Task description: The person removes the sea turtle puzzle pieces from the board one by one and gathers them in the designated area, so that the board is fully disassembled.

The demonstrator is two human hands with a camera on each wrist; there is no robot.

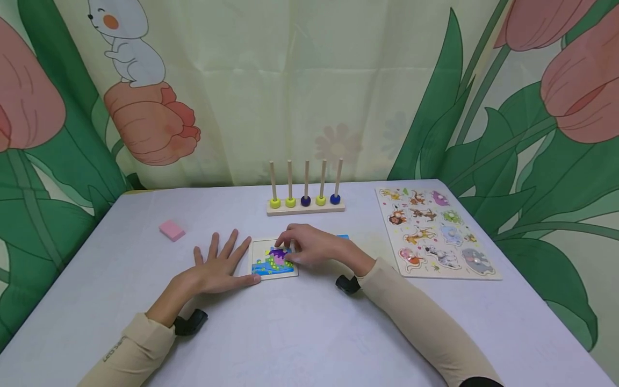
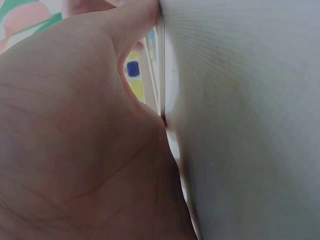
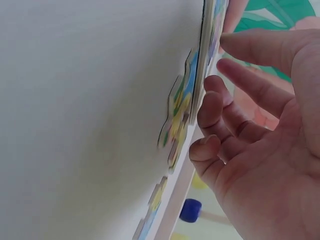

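Beige cloth sleeves (image 1: 425, 328) nearest, head view. Left hand (image 1: 216, 273) spread flat, thumb on near-left corner of pale-rimmed puzzle board (image 1: 278, 277). Board lies directly under right hand's (image 1: 311, 244) bent fingers, long axis apparently left-right; right nearer its picture.

Left wrist: thin, straight board edge by thumb.

Right wrist: thumb, forefinger tips at board; pinching unclear. Loose wavy-edged pieces (image 3: 177, 112) just beside.

A white-topped table (image 1: 271, 338), evenly lit, stands before a creased cream backdrop (image 1: 271, 107) printed with large pink tulips (image 1: 592, 80) and green leaves (image 1: 556, 279) at both sides, a white cartoon animal (image 1: 140, 62) on a sideways bloom (image 1: 145, 121), and a faint flower (image 1: 338, 144) low down.
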